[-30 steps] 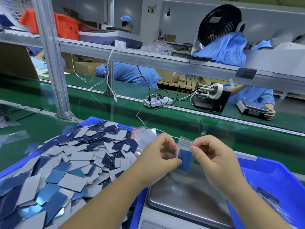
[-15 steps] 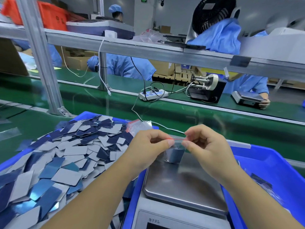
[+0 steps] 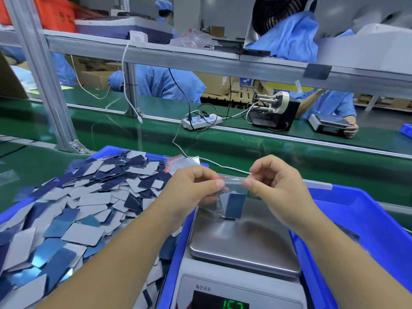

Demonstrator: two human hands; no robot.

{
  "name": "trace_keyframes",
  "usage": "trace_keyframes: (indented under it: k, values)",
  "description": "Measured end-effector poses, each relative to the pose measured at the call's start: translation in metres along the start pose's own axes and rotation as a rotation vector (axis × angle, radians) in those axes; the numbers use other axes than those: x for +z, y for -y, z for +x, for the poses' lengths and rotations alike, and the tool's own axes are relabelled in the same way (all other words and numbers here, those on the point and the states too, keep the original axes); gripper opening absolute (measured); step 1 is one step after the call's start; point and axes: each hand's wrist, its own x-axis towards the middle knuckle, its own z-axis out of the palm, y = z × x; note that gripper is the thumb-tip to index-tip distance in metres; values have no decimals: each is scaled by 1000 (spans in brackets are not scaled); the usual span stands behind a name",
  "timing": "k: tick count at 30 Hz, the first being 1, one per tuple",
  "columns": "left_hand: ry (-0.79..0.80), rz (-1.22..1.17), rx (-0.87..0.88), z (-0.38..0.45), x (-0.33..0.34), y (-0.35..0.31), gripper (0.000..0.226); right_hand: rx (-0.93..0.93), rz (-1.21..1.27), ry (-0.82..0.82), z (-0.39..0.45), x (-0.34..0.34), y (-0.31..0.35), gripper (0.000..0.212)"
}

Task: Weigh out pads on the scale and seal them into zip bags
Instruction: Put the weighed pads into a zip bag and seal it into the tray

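From the head camera, both forearms reach forward from the bottom of the frame and meet above the steel pan of the scale (image 3: 243, 239). The left hand (image 3: 191, 192) is turned knuckles-up, its fingers curled in and the thumb pressed against the forefinger, pinching the left end of the top edge of a small clear zip bag (image 3: 231, 197). The right hand (image 3: 276, 188) mirrors it, fingers curled under and the thumb tip pinching the right end of the same edge, so the red-lined zip strip is stretched flat between the two hands. The bag hangs below that strip, over the far part of the pan; whether its lower edge touches the steel cannot be told. Inside it are blue and grey pads (image 3: 233, 205), standing roughly upright against each other. To the left of the scale, a blue tray (image 3: 116, 150) is heaped with loose pads (image 3: 84, 208), blue and grey faces mixed, and the left forearm crosses over the near edge of that heap. A stack of empty zip bags (image 3: 182, 162) lies at the far corner of the heap, just beyond the left hand. To the right of the scale is a blue bin (image 3: 361, 210). The scale's green display (image 3: 236, 304) is lit at the bottom edge, its digits cut off.
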Motion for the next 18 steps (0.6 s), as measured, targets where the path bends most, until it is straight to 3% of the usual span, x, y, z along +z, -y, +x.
trace_keyframes:
  k: [9, 14, 18]
  values:
    - [-21, 60, 38, 0, 7, 3, 14, -3, 35, 8, -3, 5, 1, 21]
    - [-20, 88, 56, 0, 7, 3, 25, -7, 105, 41, -5, 10, 4, 22]
    - [2, 131, 62, 0, 9, 5, 12, -17, 90, 44, -6, 16, 5, 25]
